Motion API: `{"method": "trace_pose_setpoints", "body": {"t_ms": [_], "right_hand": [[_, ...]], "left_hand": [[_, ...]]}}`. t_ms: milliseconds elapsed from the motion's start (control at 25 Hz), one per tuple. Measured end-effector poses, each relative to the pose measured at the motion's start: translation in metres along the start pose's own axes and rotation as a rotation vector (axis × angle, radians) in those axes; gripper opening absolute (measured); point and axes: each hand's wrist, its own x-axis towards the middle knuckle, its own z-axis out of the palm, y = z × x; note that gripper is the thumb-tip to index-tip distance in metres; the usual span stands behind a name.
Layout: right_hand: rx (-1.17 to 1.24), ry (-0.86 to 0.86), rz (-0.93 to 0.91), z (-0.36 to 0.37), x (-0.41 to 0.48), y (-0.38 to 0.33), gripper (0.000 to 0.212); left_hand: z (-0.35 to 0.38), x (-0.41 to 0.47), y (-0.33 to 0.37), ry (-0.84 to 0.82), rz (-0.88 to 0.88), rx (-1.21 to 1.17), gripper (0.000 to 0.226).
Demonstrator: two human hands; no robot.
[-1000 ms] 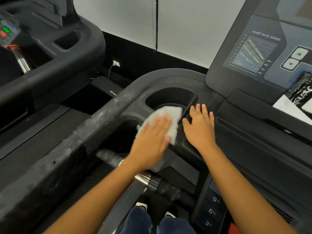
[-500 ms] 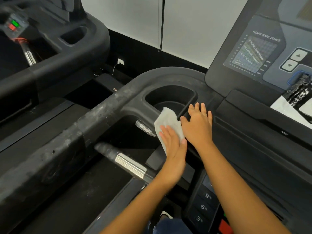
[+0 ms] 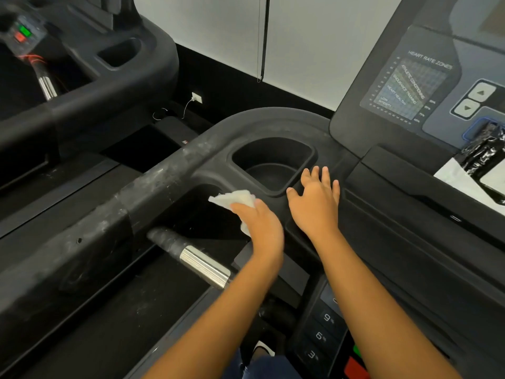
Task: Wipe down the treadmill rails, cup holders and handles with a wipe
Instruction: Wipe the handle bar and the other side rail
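The white wipe (image 3: pixel 232 196) lies crumpled on the black console ledge just left of and below the cup holder (image 3: pixel 273 151). My left hand (image 3: pixel 259 225) lies over it and presses it down, fingers pointing left toward the dark recess; part of the wipe sticks out past my fingertips. My right hand (image 3: pixel 317 203) rests flat with spread fingers on the console at the cup holder's lower right corner. The dusty, scuffed side rail (image 3: pixel 153 184) runs down to the left. A handle with a chrome sleeve (image 3: pixel 202 262) juts out below the wipe.
The display panel with a heart rate chart (image 3: pixel 404 86) rises at the right, with black wrap and white paper (image 3: pixel 486 157) below it. Incline buttons (image 3: pixel 319 335) sit by my right forearm. A second treadmill (image 3: pixel 109 77) stands at the left.
My left hand has slid the wipe from the cup holder's front rim leftward to the ledge beside the recess. My right hand has stayed in place on the console.
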Motion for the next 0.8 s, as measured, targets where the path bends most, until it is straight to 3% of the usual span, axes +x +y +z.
{"method": "trace_pose_setpoints", "body": {"t_ms": [40,120,200,320,480,560,680,800], "right_hand": [[0.003,-0.002,0.001,0.0,0.0,0.0,0.059],[0.002,0.002,-0.002,0.001,0.0,0.0,0.059],[-0.001,0.003,-0.003,0.001,-0.001,0.0,0.059],[-0.004,-0.001,-0.003,0.0,0.0,0.0,0.06],[-0.011,0.0,-0.005,-0.001,0.0,0.001,0.06],[-0.005,-0.001,-0.003,-0.002,-0.002,-0.004,0.06],[0.19,0.004,-0.106,-0.002,-0.001,-0.031,0.059],[0.409,-0.038,-0.175,-0.005,0.012,-0.071,0.051]], "left_hand": [[0.008,-0.01,0.001,-0.064,-0.057,-0.07,0.046],[0.021,-0.027,-0.01,-0.125,0.04,-0.186,0.066],[0.023,-0.022,-0.02,-0.135,0.155,-0.158,0.066],[0.01,0.026,-0.028,-0.054,0.349,0.303,0.062],[-0.026,0.098,-0.034,-0.02,0.365,0.642,0.061],[-0.041,0.116,-0.025,-0.001,0.429,0.691,0.059],[-0.048,0.145,-0.003,0.063,0.47,0.635,0.053],[-0.05,0.161,0.001,-0.079,0.599,0.868,0.067]]}}
